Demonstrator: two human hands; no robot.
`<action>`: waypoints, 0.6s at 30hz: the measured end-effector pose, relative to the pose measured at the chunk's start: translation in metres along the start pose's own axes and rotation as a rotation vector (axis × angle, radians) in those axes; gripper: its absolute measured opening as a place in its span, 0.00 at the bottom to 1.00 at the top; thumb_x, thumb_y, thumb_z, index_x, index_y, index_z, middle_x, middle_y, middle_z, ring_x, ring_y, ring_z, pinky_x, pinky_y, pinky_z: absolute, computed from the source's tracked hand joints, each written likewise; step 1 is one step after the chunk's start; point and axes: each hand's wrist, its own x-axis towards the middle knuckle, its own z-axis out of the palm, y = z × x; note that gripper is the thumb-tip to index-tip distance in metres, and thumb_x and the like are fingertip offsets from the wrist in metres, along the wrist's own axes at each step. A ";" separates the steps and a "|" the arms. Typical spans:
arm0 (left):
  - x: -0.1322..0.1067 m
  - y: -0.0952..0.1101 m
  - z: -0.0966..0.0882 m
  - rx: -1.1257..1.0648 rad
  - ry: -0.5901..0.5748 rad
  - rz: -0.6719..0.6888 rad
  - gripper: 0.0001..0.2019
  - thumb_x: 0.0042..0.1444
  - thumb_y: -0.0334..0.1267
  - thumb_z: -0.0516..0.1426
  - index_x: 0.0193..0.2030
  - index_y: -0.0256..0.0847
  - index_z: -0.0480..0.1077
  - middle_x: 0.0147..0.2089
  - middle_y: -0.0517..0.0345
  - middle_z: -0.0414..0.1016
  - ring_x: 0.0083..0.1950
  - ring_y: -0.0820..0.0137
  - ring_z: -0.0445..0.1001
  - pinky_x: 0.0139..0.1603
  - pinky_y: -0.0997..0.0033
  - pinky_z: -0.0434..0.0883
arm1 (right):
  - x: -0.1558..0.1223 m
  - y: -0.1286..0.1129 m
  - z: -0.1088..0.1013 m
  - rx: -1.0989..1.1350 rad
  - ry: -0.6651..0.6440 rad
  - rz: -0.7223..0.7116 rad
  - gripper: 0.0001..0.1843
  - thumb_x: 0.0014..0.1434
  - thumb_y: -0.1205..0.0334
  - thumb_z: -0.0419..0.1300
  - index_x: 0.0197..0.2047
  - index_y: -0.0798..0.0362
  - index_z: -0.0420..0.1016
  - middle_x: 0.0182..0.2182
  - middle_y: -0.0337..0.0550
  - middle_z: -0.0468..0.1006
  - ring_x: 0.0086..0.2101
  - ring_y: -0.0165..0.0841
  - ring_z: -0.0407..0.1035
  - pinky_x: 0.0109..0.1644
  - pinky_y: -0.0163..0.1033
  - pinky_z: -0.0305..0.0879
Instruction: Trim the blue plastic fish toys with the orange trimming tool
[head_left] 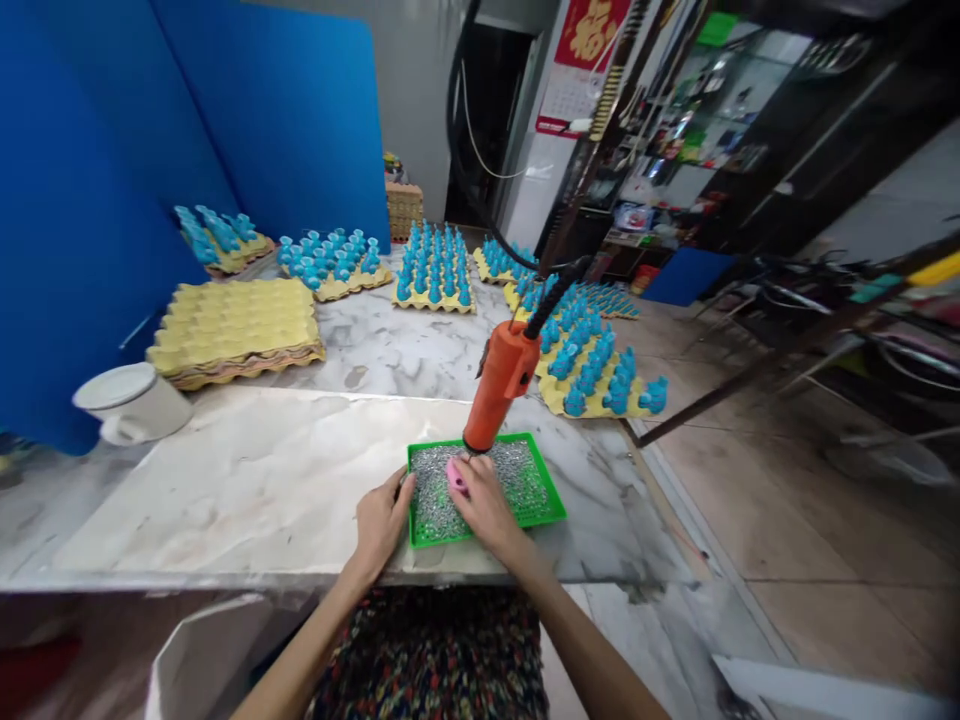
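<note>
A green tray [551,505] full of small silver screws sits at the front edge of the marble table. My left hand [381,520] rests on the tray's left rim, fingers curled against it. My right hand [484,505] lies over the screws with a small pink object [455,476] pinched in its fingers. An orange electric screwdriver [499,385] hangs on a black cable, and its tip comes down right at my right hand's fingertips.
Yellow egg cartons [232,335] are stacked at the left beside a white cup [131,400]. Several cartons holding blue plastic parts [435,270] fill the back and right [600,370] of the table. A blue partition [90,200] stands at the left. Tiled floor lies to the right.
</note>
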 end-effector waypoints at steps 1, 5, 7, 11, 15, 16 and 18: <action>0.000 -0.001 0.000 0.005 0.001 0.002 0.22 0.68 0.46 0.46 0.59 0.41 0.72 0.43 0.49 0.83 0.45 0.59 0.80 0.41 0.70 0.67 | 0.003 -0.006 0.004 0.005 -0.005 -0.023 0.19 0.60 0.71 0.54 0.53 0.55 0.71 0.50 0.51 0.72 0.51 0.42 0.62 0.59 0.50 0.63; 0.002 -0.003 0.000 0.039 0.001 0.003 0.22 0.67 0.46 0.46 0.59 0.40 0.73 0.41 0.48 0.83 0.44 0.57 0.80 0.40 0.69 0.68 | 0.000 -0.023 0.010 0.040 -0.101 -0.110 0.21 0.55 0.74 0.55 0.52 0.54 0.71 0.51 0.48 0.72 0.51 0.41 0.62 0.59 0.46 0.63; 0.003 -0.004 0.000 0.046 -0.003 0.002 0.23 0.68 0.47 0.46 0.59 0.41 0.72 0.41 0.48 0.83 0.44 0.57 0.80 0.40 0.69 0.67 | -0.011 -0.016 0.001 0.034 -0.125 -0.068 0.23 0.52 0.76 0.55 0.52 0.54 0.71 0.51 0.47 0.72 0.51 0.40 0.62 0.59 0.45 0.63; 0.002 -0.004 0.001 0.042 -0.002 -0.002 0.23 0.68 0.47 0.45 0.60 0.42 0.72 0.40 0.50 0.83 0.45 0.57 0.80 0.40 0.70 0.67 | -0.023 0.025 -0.027 -0.081 -0.049 0.067 0.25 0.51 0.77 0.52 0.51 0.53 0.73 0.50 0.49 0.72 0.51 0.43 0.61 0.58 0.49 0.62; 0.002 -0.001 0.000 0.047 0.002 -0.018 0.23 0.68 0.46 0.45 0.60 0.42 0.72 0.43 0.49 0.83 0.46 0.57 0.79 0.41 0.69 0.67 | -0.008 0.043 -0.026 -0.142 0.088 0.139 0.22 0.58 0.71 0.51 0.56 0.57 0.69 0.53 0.54 0.70 0.51 0.46 0.60 0.59 0.53 0.61; 0.001 -0.001 0.000 0.047 -0.001 -0.024 0.22 0.68 0.46 0.45 0.60 0.42 0.72 0.44 0.49 0.83 0.46 0.57 0.79 0.41 0.69 0.67 | -0.002 0.038 -0.020 -0.142 0.105 0.132 0.22 0.59 0.70 0.51 0.56 0.57 0.69 0.53 0.54 0.70 0.51 0.46 0.60 0.59 0.54 0.61; 0.001 0.001 -0.001 0.039 -0.008 -0.026 0.22 0.68 0.46 0.46 0.60 0.42 0.72 0.45 0.49 0.83 0.47 0.58 0.79 0.42 0.69 0.67 | 0.007 0.019 -0.005 -0.131 0.097 0.090 0.21 0.59 0.70 0.51 0.55 0.57 0.69 0.52 0.54 0.70 0.52 0.45 0.60 0.59 0.53 0.61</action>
